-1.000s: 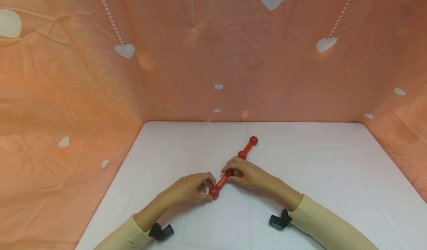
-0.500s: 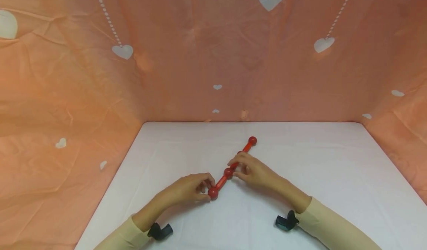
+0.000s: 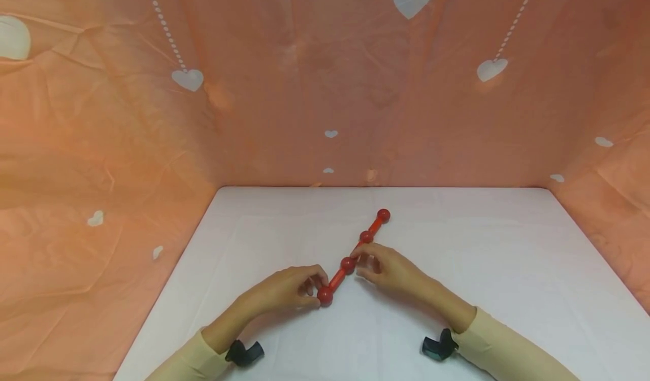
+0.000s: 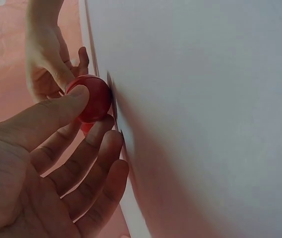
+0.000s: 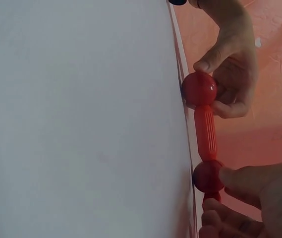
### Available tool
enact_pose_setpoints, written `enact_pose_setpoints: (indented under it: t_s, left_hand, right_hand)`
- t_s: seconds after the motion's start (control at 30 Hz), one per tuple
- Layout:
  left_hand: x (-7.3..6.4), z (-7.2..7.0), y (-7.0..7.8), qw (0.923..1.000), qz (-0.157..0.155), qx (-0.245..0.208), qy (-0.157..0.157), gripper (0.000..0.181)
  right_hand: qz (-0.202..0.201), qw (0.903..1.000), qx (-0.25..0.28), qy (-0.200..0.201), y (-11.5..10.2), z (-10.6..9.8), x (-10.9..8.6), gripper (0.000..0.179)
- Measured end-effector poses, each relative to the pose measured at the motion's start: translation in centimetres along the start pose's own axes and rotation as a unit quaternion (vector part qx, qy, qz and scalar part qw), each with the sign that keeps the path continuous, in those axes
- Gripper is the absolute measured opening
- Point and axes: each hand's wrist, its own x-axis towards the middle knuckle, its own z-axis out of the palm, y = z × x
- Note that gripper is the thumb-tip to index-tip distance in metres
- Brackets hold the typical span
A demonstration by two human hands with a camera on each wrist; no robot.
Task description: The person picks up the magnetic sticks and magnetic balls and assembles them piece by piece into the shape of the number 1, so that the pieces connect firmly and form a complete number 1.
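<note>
A chain of red balls and ribbed red rods lies slantwise on the white table [image 3: 487, 245]. At its near end, my left hand [image 3: 288, 288] holds the end ball [image 3: 325, 296] between thumb and fingers; the left wrist view shows the thumb [image 4: 80, 97] on that ball. A rod [image 5: 206, 133] links it to the second ball [image 3: 347, 265]. There my right hand [image 3: 393, 265] has its thumb against the second ball and its curled fingers around the rod just beyond, which they partly hide. Farther out are the third ball [image 3: 366, 236], another rod [image 3: 376, 226] and the far ball [image 3: 383, 215].
An orange cloth [image 3: 284, 87] with pale hearts hangs behind the table and down both sides. Dark wrist-worn devices [image 3: 245, 353] sit at both sleeve cuffs.
My right hand has slid from over the second ball outward along the chain, then slightly back, uncovering that ball. My left hand has stayed on the near ball.
</note>
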Motion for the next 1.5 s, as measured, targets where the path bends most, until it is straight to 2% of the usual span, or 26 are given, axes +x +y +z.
enact_pose_setpoints:
  t_s: [0.37,0.83,1.0,1.23,1.5]
  left_hand:
    - [0.7,0.6,0.4,0.9999,0.002,-0.013,-0.008,0.034]
    - [2.2,1.5,1.3,0.9998,0.014,-0.010,-0.009,0.031]
    - [2.8,1.9,1.8,0.9999,0.010,0.000,-0.006,0.031]
    - [3.9,2.4,2.8,0.9994,0.022,0.024,0.008,0.030]
    - [5.2,3.1,3.9,0.9996,0.012,0.021,0.016,0.028]
  right_hand:
    - [0.030,0.9995,-0.004,-0.005,0.1,0.0,0.2,0.034]
    - [0.031,0.9995,0.007,-0.002,1.1,-0.4,0.5,0.032]
    - [0.026,0.9995,0.013,-0.006,1.5,-0.7,0.7,0.031]
    - [0.026,0.9996,0.012,0.001,2.1,-1.1,0.7,0.030]
    - [0.033,0.9994,0.000,0.009,2.6,-1.6,0.6,0.031]
